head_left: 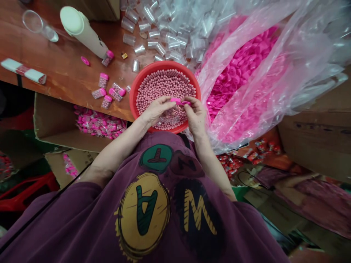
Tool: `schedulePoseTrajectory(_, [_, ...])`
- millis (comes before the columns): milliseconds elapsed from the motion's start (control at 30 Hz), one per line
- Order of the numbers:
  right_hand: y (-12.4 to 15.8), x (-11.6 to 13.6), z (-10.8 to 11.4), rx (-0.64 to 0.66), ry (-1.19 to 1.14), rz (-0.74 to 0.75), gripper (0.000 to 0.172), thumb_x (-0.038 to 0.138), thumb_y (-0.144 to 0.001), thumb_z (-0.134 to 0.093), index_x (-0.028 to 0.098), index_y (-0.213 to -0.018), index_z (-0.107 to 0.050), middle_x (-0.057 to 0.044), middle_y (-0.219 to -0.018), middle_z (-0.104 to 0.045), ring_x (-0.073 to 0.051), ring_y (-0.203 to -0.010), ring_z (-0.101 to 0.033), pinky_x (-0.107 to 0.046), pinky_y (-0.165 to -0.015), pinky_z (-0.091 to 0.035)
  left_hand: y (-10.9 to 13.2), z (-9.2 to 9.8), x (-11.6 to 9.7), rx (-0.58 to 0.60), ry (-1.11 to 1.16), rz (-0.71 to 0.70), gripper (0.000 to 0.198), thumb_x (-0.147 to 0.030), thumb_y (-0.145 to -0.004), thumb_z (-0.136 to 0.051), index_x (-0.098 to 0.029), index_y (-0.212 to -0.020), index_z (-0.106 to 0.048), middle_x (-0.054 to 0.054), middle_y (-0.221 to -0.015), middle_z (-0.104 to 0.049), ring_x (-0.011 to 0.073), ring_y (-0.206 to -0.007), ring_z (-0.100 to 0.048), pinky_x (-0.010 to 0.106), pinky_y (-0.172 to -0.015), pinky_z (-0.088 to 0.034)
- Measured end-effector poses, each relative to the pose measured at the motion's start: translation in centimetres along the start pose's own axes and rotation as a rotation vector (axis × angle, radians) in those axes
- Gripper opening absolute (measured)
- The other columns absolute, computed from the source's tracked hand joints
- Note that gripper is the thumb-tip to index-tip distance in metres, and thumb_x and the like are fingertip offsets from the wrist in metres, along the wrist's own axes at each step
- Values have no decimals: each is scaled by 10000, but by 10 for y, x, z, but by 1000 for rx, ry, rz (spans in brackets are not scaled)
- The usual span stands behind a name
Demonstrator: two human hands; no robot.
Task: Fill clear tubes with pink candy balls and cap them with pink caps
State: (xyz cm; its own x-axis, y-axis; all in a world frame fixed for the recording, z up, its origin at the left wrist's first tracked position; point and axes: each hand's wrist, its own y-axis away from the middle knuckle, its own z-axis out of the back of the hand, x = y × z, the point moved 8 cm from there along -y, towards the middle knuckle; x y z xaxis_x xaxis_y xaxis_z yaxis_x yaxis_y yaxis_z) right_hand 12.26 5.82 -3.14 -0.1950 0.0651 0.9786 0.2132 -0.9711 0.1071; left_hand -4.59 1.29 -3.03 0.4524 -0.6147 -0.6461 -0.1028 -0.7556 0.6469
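Over the red bowl (132, 95) of pink beads (167, 82), both my hands meet with bright pink plastic between them. My left hand (157, 109) pinches a pink cap (175, 100); whether a jar is attached beneath it is hidden by the fingers. Fingers of my right hand (196, 115) grip a second pink piece, a flat cap (186, 103), right beside the first. Below the hands, some clear plastic jars (171, 120) lie on the beads, partly covered by my left hand.
Clear jars (164, 36) are heaped behind the bowl. At right sits a plastic bag (216, 82) of pink caps (244, 62). Several filled jars (103, 80) and a white tumbler (82, 31) stand at left on the table (68, 73). A cardboard box (52, 120) of filled jars is below.
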Motion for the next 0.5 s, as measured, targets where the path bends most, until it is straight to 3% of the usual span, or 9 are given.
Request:
schedulePoseTrajectory(100, [5,27,-7,57,342,188,361,512,-1091,-596,285,-1351,-702,-101,-1372,-747,-285,-1337,-698,-595,-1222,-573,-1,-3,1,4,2,8,167,-284,-981,-816,-185,-1053,-702,14,-890,-785,76,-631,-675,200,-561,-425])
schedulePoseTrajectory(200, [9,42,-14,148,529,292,362,437,-1105,-576,272,-1400,-706,-125,-1409,-731,-320,-1385,-670,-646,-1256,-530,-1,-6,1,46,31,15,153,-285,-980,-806,-190,-1021,-694,-4,-841,-762,78,-606,-652,208,-552,-419])
schedulePoseTrajectory(333, [6,51,-5,102,460,281,378,451,-1140,-523,275,-1423,-700,-113,-1332,-761,-287,-1283,-719,-594,-1198,-586,1,-11,-1,121,83,-8,210,-284,-962,-788,-195,-1122,-687,11,-916,-787,109,-724,-708,236,-657,-506])
schedulePoseTrajectory(500, [5,59,0,79,312,230,413,569,-1109,-591,293,-1392,-714,-74,-1327,-776,-263,-1262,-729,-545,-1158,-616,2,-14,-2,222,60,-105,348,-410,-888,-905,-185,-1042,-688,20,-928,-766,113,-802,-691,244,-729,-521])
